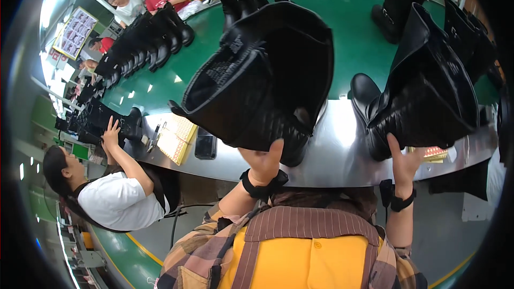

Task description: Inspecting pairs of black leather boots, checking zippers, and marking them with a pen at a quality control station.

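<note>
Two tall black boots stand in front of me. The left boot [241,112] has its wide shaft opening facing me, with buckle straps low on its side and printing on the lining. My left hand [262,165] is closed on its lower part, thumb up against it, most fingers hidden behind. The right boot [428,107] leans slightly right, its toe pointing away to the left, its ankle gathered in straps. My right hand [405,165] has its thumb against the lower shaft, the other fingers partly hidden beneath the boot. Both boots are over the metal table edge [334,168].
A green belt [350,37] runs beyond the metal edge, carrying a row of black boots [155,37] at left and more boots [399,5] at far right. Yellow-edged sheets [176,139] and a black phone-like device [205,145] lie at left. A co-worker [115,195] handles a boot there.
</note>
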A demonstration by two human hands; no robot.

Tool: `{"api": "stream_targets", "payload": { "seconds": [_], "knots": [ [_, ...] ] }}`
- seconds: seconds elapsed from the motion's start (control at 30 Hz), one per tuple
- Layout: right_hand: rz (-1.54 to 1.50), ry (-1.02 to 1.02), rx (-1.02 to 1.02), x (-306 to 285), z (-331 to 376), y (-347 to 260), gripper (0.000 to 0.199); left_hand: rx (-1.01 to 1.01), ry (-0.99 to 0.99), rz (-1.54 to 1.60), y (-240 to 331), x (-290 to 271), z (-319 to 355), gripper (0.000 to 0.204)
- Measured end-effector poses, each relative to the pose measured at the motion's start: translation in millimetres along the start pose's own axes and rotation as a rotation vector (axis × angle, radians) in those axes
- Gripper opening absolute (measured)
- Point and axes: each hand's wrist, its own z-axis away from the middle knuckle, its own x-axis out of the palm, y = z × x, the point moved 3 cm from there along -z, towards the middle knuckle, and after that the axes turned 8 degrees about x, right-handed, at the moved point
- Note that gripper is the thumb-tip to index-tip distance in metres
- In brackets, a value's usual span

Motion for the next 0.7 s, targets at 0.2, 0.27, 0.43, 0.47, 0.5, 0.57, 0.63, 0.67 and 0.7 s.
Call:
{"api": "stream_targets", "payload": {
  "seconds": [0.2, 0.27, 0.43, 0.47, 0.5, 0.57, 0.63, 0.67, 0.7],
  "knots": [
    [-0.088, -0.075, -0.748, -2.1, 35.1, -63.8, 0.02, 0.476, 0.288, -0.173, 71.8, -12.0, -101.0, 0.092],
    [-0.041, -0.347, -0.602, 34.4, 27.7, -76.0, 0.02, 0.398, -0.082, -0.466, 100.3, -4.8, -125.2, 0.083],
    [-0.386, -0.479, -0.01, 110.1, -7.5, -89.7, 0.046, 0.286, -0.695, -0.903, 126.9, 20.0, -140.8, 0.056],
    [-0.394, -0.521, -0.035, 124.2, -10.6, -93.6, 0.054, 0.364, -0.73, -0.812, 130.7, 17.9, -143.9, 0.048],
    [-0.351, -0.527, -0.041, 137.2, -13.1, -95.8, 0.048, 0.417, -0.773, -0.631, 133.7, 13.5, -145.5, 0.041],
    [-0.294, -0.577, -0.025, 157.8, -17.9, -95.8, 0.039, 0.478, -0.965, -0.286, 135.4, -4.9, -150.5, 0.033],
    [-0.276, -0.663, 0.053, 173.5, -22.2, -90.5, 0.037, 0.607, -1.055, -0.027, 130.2, -26.3, -153.7, 0.029],
    [-0.287, -0.634, 0.055, 177.2, -26.0, -87.9, 0.047, 0.689, -1.039, 0.075, 125.4, -35.5, -154.2, 0.028],
    [-0.328, -0.644, 0.062, 179.4, -28.6, -85.1, 0.049, 0.727, -1.018, 0.107, 121.8, -43.4, -154.5, 0.027]
  ]
}}
